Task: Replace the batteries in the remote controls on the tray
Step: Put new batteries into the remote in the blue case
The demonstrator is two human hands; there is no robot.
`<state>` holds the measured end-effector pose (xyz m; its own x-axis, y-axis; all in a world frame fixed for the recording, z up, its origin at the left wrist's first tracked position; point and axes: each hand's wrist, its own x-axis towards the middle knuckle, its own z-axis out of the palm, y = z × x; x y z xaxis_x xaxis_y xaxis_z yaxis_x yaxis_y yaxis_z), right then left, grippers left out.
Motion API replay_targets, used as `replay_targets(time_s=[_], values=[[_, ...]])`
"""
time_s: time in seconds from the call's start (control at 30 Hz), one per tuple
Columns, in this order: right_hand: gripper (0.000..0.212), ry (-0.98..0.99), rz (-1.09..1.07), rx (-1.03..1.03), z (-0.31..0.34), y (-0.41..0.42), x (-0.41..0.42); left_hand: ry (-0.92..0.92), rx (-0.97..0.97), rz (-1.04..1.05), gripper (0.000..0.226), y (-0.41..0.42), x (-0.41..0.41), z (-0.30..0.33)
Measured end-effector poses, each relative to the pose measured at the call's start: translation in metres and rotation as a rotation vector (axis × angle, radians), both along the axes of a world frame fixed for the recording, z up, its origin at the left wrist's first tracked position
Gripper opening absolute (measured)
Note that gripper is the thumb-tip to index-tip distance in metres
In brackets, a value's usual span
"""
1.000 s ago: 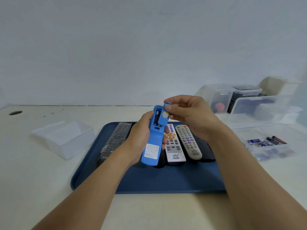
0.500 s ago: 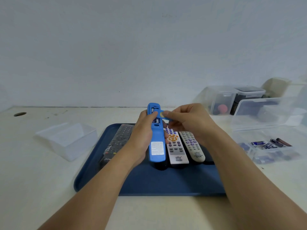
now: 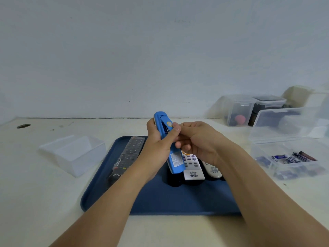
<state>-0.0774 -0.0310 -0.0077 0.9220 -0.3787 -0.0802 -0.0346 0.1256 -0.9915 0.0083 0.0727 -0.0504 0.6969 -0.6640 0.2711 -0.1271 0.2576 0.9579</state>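
Black remote [image 3: 128, 157] in my tray showed "THT" upside down at its end. Other labels were too small to read.

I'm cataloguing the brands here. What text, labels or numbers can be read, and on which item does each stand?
"ЭTHT", seen upside down and cut off by the forearm: near end of the black remote.
White label on the blue remote: print too small to read.
Round yellow sticker near its battery bay: blurred.
Logo on the white remote: unreadable.
Logo on the beige remote: unreadable.
Wrappers on the batteries: too small.
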Motion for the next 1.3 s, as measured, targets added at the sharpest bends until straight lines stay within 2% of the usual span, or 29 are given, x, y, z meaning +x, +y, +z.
replay_targets(time_s=[0.1,0.4,0.5,0.6,0.63,0.77,0.83,0.9,1.0,1.1,1.17,1.2,1.23,1.3], values=[[0.024,-0.013,-0.011,0.008,-0.001,0.001,0.001,-0.001,-0.025,-0.003,0.051,-0.001,0.002,-0.001],[0.028,0.060,-0.039,-0.037,0.003,-0.004,-0.004,-0.172,0.084,-0.025,0.025,0.004,0.001,0.000],[0.041,0.074,-0.095,-0.178,0.003,-0.008,-0.004,-0.194,0.112,-0.058,0.024,0.004,-0.002,0.000],[0.056,0.109,-0.190,-0.459,0.001,-0.010,-0.004,-0.141,0.101,-0.080,0.021,0.004,-0.006,0.002],[0.057,0.104,-0.222,-0.492,0.000,-0.011,-0.003,-0.118,0.094,-0.085,0.021,0.004,-0.007,0.003],[0.043,-0.073,-0.244,-0.396,-0.005,-0.011,0.003,-0.046,0.087,-0.120,0.026,0.010,-0.006,0.012],[0.027,-0.156,-0.153,-0.398,-0.005,-0.008,0.003,-0.043,0.093,-0.162,0.029,0.014,-0.003,0.017],[0.020,-0.258,-0.087,-0.358,-0.003,-0.004,0.002,-0.067,0.077,-0.188,0.032,0.018,0.004,0.022],[0.021,-0.382,-0.121,-0.304,-0.001,-0.001,0.000,-0.148,0.081,-0.029,0.037,0.023,0.012,0.024],[0.015,-0.433,-0.180,-0.413,-0.002,0.002,0.004,-0.240,0.119,0.313,0.032,0.027,0.028,0.025],[0.017,-0.422,-0.208,-0.618,-0.008,0.006,0.007,-0.355,0.235,0.584,0.028,0.035,0.044,0.025],[0.019,-0.381,-0.206,-0.755,-0.013,0.009,0.009,-0.431,0.377,0.689,0.031,0.041,0.053,0.024],[0.019,-0.317,-0.187,-0.892,-0.017,0.011,0.010,-0.500,0.557,0.741,0.034,0.046,0.059,0.022],[0.017,-0.189,-0.114,-1.103,-0.024,0.018,0.011,-0.563,0.925,0.673,0.043,0.053,0.064,0.017]])
